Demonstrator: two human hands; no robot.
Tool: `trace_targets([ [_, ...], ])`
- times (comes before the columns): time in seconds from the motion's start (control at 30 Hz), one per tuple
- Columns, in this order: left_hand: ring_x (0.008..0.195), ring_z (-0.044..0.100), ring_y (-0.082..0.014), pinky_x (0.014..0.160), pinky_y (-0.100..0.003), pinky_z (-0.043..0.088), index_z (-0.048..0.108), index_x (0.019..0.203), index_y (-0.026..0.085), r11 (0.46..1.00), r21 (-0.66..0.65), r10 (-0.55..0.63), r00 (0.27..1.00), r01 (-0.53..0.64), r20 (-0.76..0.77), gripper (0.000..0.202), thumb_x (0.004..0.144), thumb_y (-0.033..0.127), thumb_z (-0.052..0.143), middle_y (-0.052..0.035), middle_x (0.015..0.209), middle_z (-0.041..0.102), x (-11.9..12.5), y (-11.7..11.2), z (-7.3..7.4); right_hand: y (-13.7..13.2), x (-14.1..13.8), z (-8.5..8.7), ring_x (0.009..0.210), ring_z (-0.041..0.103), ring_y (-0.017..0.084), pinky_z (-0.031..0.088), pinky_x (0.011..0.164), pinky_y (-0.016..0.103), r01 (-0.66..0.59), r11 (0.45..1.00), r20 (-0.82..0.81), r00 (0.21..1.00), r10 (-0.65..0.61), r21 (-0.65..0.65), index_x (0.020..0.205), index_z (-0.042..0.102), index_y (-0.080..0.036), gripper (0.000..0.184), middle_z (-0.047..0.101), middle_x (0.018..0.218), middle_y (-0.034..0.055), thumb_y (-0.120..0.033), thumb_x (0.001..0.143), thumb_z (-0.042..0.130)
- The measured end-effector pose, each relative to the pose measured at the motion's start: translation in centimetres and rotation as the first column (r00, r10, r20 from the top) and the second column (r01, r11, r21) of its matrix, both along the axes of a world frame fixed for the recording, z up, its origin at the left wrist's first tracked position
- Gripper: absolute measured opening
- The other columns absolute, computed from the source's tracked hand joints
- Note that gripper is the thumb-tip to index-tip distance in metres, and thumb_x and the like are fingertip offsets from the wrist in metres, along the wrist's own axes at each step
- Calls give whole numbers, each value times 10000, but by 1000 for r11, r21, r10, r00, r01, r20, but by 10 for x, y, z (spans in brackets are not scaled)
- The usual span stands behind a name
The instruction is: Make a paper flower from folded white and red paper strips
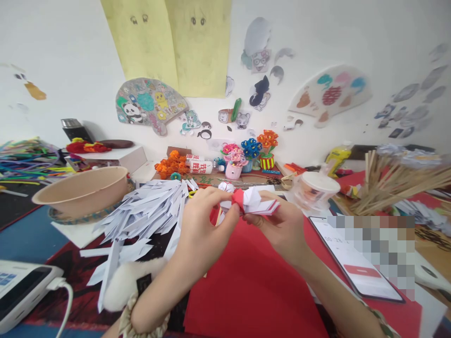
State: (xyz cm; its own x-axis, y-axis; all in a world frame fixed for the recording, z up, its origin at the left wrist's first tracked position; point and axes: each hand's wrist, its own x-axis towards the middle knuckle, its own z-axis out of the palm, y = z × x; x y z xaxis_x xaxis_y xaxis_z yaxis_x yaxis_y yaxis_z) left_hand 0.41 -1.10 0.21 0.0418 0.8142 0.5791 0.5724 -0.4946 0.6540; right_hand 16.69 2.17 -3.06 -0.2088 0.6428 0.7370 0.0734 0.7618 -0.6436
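Observation:
My left hand (204, 220) and my right hand (278, 223) meet above a red paper sheet (253, 286). Together they pinch a small folded piece of red and white paper (252, 201), held in the air between the fingertips. Left fingers grip its left end, right fingers wrap its underside. A heap of folded white paper pieces (148, 209) lies just left of my left hand.
A tan bowl (82, 190) stands at the left, with coloured pipe cleaners (26, 159) behind it. A phone (355, 260) lies at the right, near wooden sticks (394, 180) and a tape roll (315, 188). Small paper flower pots (246, 157) stand by the wall. A white device with cable (24, 288) sits at bottom left.

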Motion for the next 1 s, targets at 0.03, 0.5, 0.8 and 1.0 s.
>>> trace_targets([
  [0.03, 783, 579, -199, 715, -326, 396, 701, 851, 196, 1000, -2, 0, 1000, 0, -2, 124, 851, 191, 577, -37, 843, 694, 0, 0, 0, 0, 0, 0, 783, 658, 198, 527, 699, 317, -1, 1000, 0, 1000, 1, -1, 907, 709, -227, 63, 718, 875, 34, -196, 852, 709],
  [0.5, 797, 573, -210, 753, -341, 389, 655, 755, 216, 1000, -1, 15, 1000, -15, 16, 254, 926, 293, 485, -39, 816, 683, -4, -2, 6, 0, 0, 3, 650, 645, 175, 553, 606, 311, -63, 987, -45, 997, 56, -151, 797, 682, -209, 143, 695, 754, 27, -335, 860, 704],
  [0.8, 666, 512, -155, 608, -270, 373, 701, 807, 183, 900, -307, -207, 922, 311, 328, 172, 814, 354, 682, -27, 761, 672, -16, 2, 14, 7, 4, -10, 595, 658, 186, 564, 552, 320, -356, 832, -210, 933, 292, -425, 838, 679, -187, 236, 704, 683, 38, -415, 823, 738],
  [1.0, 758, 613, -180, 687, -284, 440, 686, 786, 188, 793, -365, -300, 834, 488, 462, 161, 835, 341, 686, -29, 802, 720, -17, 2, 10, 7, 3, -7, 568, 652, 178, 552, 522, 305, -398, 800, -245, 916, 318, -449, 809, 693, -183, 239, 701, 654, 29, -406, 786, 776],
])
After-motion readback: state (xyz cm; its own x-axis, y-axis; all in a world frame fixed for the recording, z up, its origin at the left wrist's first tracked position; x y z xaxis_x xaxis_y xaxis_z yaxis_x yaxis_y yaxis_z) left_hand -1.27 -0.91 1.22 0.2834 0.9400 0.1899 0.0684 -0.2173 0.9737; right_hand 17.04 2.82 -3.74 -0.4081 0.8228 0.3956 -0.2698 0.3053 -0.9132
